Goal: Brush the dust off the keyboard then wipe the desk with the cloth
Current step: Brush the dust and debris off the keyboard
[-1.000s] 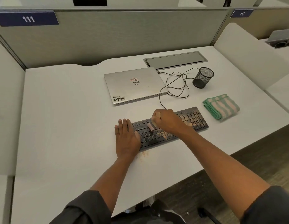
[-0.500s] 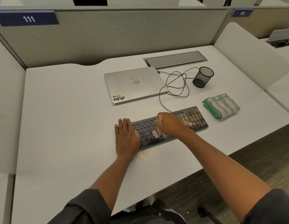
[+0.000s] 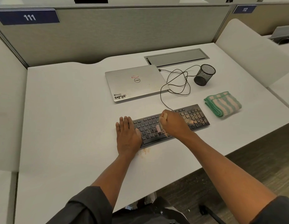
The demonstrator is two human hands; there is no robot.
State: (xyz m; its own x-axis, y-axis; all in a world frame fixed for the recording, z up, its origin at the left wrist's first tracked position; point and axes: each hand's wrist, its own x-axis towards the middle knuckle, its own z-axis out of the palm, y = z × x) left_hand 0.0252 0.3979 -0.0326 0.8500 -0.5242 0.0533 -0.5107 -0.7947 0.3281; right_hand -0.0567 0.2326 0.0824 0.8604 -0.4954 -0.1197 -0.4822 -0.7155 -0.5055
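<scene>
Keyboard (image 3: 171, 123) count is one, black, sitting near the front edge of the white desk (image 3: 67, 118), and its number-pad end is covered in tan dust. One small brush (image 3: 160, 129) with pale pinkish bristles is down on the middle keys, a bit blurry, and the right hand (image 3: 173, 122) is curled into a fist around its handle. The left hand (image 3: 126, 136) lies flat with fingers straight, palm on the desk right at the keyboard's left end, thumb edge touching it. So the two hands are near each other but not touching, one working, one bracing.

One little patch of tan crumbs (image 3: 144, 151) lies on the desk just in front of the keyboard, beside the left wrist. One cloth (image 3: 223, 104), green and cream striped, folded up, sits to the right of the keyboard and apart from it.

Behind that lot: one closed silver laptop (image 3: 135, 82) with three stickers on the lid, one black cable (image 3: 176, 84) looping in a tangle from the keyboard, one black mesh pen cup (image 3: 204, 74) and one grey hatch (image 3: 177, 57) set into the desk. Two number signs are on the dividers, 111 (image 3: 29, 17) and 112 (image 3: 245, 9).
</scene>
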